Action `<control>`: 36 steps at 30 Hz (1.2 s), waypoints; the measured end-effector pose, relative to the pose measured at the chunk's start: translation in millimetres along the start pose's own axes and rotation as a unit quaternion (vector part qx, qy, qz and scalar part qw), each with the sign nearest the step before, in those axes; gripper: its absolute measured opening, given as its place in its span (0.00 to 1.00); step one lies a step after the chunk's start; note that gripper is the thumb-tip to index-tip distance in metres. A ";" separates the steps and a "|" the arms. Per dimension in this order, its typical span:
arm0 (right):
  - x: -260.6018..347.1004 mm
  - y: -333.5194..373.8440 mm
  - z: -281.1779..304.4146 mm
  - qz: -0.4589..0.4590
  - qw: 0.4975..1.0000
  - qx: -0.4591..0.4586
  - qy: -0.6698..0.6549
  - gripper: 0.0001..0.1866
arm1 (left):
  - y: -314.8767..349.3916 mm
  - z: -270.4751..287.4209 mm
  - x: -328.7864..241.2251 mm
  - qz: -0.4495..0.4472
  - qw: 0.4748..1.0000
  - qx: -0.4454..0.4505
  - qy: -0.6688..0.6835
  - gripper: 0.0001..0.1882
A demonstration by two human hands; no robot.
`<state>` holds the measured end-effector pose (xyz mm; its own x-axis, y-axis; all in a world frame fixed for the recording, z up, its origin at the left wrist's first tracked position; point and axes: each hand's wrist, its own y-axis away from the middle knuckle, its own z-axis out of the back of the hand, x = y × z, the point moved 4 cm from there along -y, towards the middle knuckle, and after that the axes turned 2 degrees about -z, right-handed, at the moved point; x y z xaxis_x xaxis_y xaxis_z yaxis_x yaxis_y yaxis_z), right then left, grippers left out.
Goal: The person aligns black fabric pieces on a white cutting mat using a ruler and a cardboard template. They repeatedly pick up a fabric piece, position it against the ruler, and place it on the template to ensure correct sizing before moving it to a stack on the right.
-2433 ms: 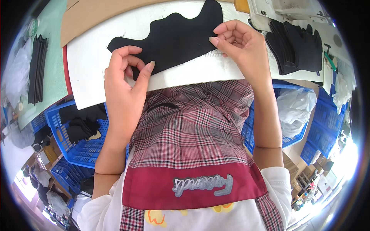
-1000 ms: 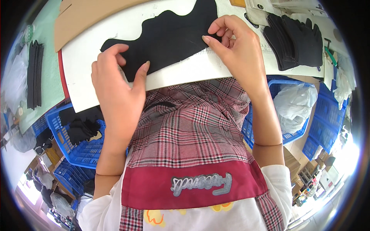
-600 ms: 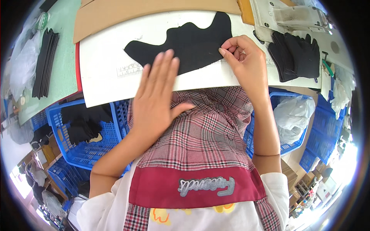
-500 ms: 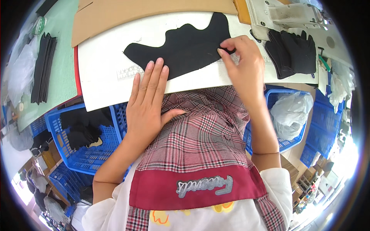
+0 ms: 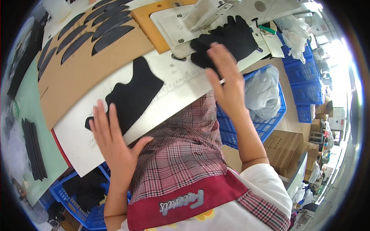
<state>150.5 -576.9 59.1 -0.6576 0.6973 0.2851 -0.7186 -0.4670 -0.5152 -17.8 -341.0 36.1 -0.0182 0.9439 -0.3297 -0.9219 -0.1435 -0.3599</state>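
So the right hand (image 5: 230,86) has left the right corner of the black fabric piece (image 5: 133,94) and gone over to the black gloves (image 5: 237,38). White worktop (image 5: 169,100) underneath, brown cardboard sheet (image 5: 81,84) beyond, fabric lying flat between cardboard and apron (image 5: 175,152). Left hand (image 5: 117,150) is laid over its left end, fingers straight, gripping nothing. Right fingers are loose, thumb apart; too blurry to tell if they touch the gloves.
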 end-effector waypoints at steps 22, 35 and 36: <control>123.4 17.0 -35.4 0.235 0.968 0.076 -0.043 0.26 | 85.7 165.4 319.9 0.271 0.927 -0.064 -0.250 0.21; 112.4 -108.7 -171.1 0.138 0.989 0.059 0.021 0.47 | 11.9 46.2 95.0 0.030 0.998 -0.017 0.053 0.26; 115.3 -110.0 -172.9 0.145 0.987 0.073 0.016 0.48 | 4.9 39.5 77.6 0.001 0.998 0.008 0.070 0.25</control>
<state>192.8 -351.1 8.9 -0.8350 0.5381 0.1151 -0.5268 -0.7212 -0.4497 -38.9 -256.7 43.2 0.0324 0.8926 -0.4497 -0.9281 -0.1401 -0.3450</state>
